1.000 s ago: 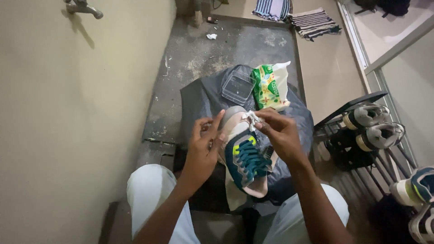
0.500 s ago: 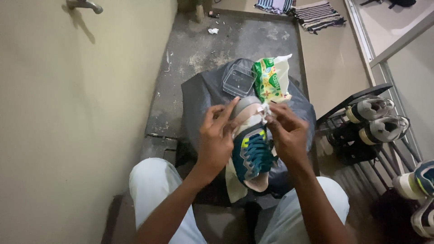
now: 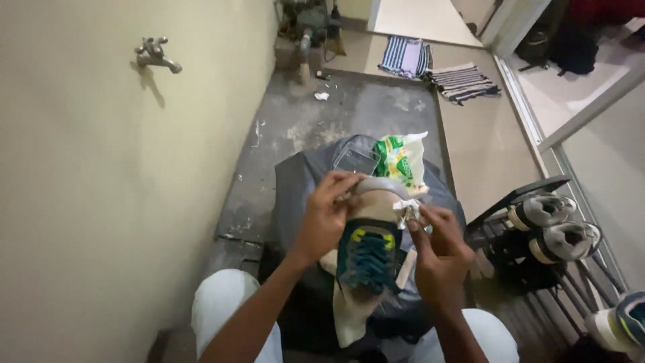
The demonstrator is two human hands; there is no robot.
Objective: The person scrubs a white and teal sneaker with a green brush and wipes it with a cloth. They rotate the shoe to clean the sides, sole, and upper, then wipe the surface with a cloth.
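Note:
A sneaker (image 3: 368, 252) with teal laces, yellow eyelets and a grey toe rests on my lap over a dark cloth (image 3: 295, 195). My left hand (image 3: 328, 215) grips the shoe's left side near the toe. My right hand (image 3: 437, 252) pinches a small crumpled white wipe (image 3: 407, 211) against the right side of the toe. A pale rag (image 3: 349, 316) hangs below the shoe between my knees.
A green and white packet (image 3: 400, 161) and a clear plastic box (image 3: 356, 161) lie on the cloth beyond the shoe. A shoe rack (image 3: 537, 232) with several sneakers stands at right. A tap (image 3: 156, 55) juts from the left wall. Striped mats (image 3: 437, 70) lie at the back.
The camera has tilted up, showing more of the far floor and the tap. My right hand with the wipe has shifted along the toe's right side; my left hand still grips the shoe.

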